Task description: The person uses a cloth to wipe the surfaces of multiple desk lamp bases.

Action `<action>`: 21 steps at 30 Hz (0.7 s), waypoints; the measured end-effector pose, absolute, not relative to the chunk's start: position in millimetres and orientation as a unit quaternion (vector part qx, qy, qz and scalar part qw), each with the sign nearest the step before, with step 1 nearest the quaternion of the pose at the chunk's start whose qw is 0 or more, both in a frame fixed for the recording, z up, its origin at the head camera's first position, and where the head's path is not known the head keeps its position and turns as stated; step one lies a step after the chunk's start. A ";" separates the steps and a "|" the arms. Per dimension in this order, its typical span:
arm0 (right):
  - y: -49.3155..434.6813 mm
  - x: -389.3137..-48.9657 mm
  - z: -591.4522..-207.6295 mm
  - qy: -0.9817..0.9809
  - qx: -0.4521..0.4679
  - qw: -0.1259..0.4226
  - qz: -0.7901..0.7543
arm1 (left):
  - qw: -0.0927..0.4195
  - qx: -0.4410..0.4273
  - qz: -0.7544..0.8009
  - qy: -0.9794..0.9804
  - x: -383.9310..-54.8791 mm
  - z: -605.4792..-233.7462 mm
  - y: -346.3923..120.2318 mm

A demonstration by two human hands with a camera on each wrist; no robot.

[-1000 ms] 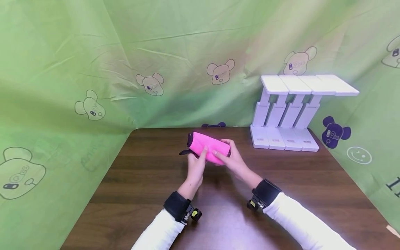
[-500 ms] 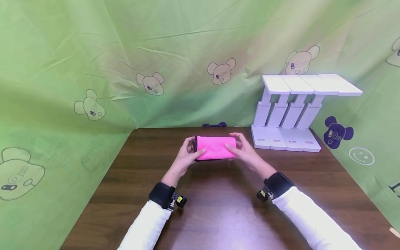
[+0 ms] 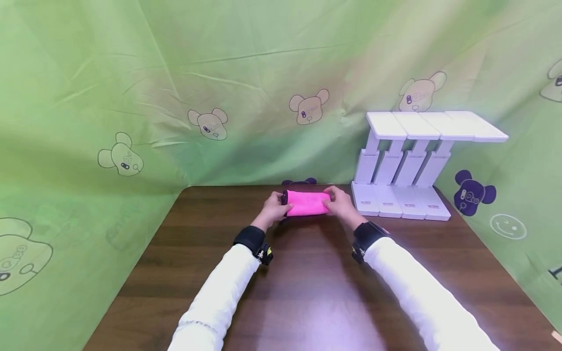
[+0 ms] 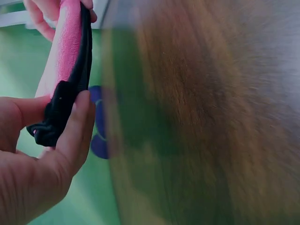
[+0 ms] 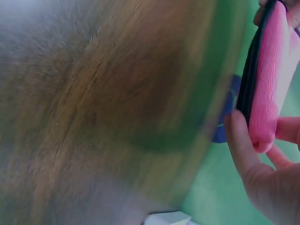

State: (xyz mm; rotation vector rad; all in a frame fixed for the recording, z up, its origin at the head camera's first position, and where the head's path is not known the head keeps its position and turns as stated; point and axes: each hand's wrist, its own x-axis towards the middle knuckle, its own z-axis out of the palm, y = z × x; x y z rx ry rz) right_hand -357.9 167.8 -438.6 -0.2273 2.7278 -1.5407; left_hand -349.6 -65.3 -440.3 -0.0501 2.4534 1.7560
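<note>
A soft pink fabric pouch (image 3: 307, 203) with black trim is held level near the back of the table. My left hand (image 3: 273, 210) grips its left end, where a black piece (image 4: 58, 110) shows between thumb and fingers in the left wrist view. At the other end, my right hand (image 3: 342, 206) pinches the pink side; in the right wrist view the thumb and fingers of that hand (image 5: 267, 173) lie on opposite faces. A black strip (image 5: 253, 70) runs along the pouch's lower edge. Whether it touches the table, I cannot tell.
White stands with flat tops (image 3: 401, 165) stand side by side at the back right of the dark wooden table (image 3: 303, 273). A green curtain (image 3: 246, 78) printed with bear faces hangs behind and at both sides.
The pouch was tilted and nearer at first. Both hands have levelled it, shifted their grips out to its ends and carried it farther toward the table's back edge, slightly right.
</note>
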 end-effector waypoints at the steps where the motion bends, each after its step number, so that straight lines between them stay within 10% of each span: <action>1: 168.2 -362.8 -442.5 0.882 -0.070 -0.020 -0.465 | 0.049 -0.019 0.560 0.827 -353.5 -441.7 -61.5; 6: 164.8 -376.6 -453.6 0.926 -0.069 -0.091 -0.359 | -0.013 -0.004 0.463 0.886 -372.0 -454.8 -51.2; 21: 158.6 -390.8 -465.4 0.960 -0.073 -0.065 -0.262 | -0.063 0.021 0.334 0.940 -400.0 -471.6 -49.5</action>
